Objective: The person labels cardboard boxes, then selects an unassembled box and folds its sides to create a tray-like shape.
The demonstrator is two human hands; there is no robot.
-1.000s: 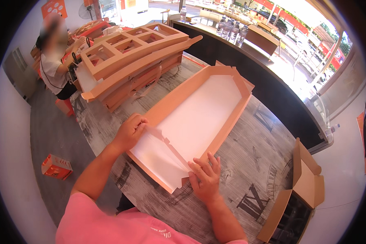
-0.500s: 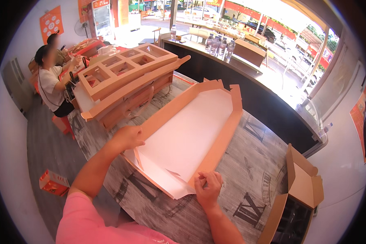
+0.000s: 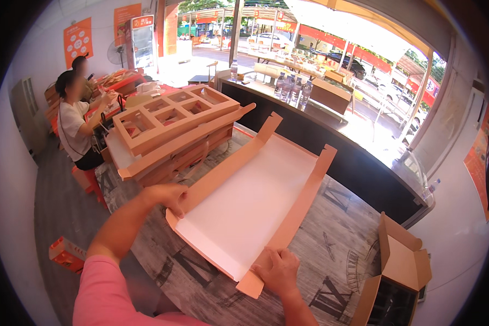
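A long, shallow cardboard tray (image 3: 244, 195), white inside with orange-brown side walls, lies open in front of me on the table. Its side walls stand up, and their end tabs stick out at the far corners. At the near right corner another tab (image 3: 250, 284) points outward. My left hand (image 3: 168, 198) is closed over the left wall by the near left corner, thumb toward the inside. My right hand (image 3: 279, 269) grips the right wall close to the near right corner; part of its fingers is hidden.
Orange-brown window-frame lids and trays (image 3: 174, 130) are stacked at the far left of the grey patterned table (image 3: 331, 239). An open brown carton (image 3: 399, 255) stands at right. Water bottles (image 3: 293, 89) line a counter behind. Two people sit at the left; a red-and-white box (image 3: 67, 254) is on the floor.
The tray's near panel has dropped from its inward slant, and the far end wall no longer stands up. My right hand has changed from curled fingers to a hold on the right wall.
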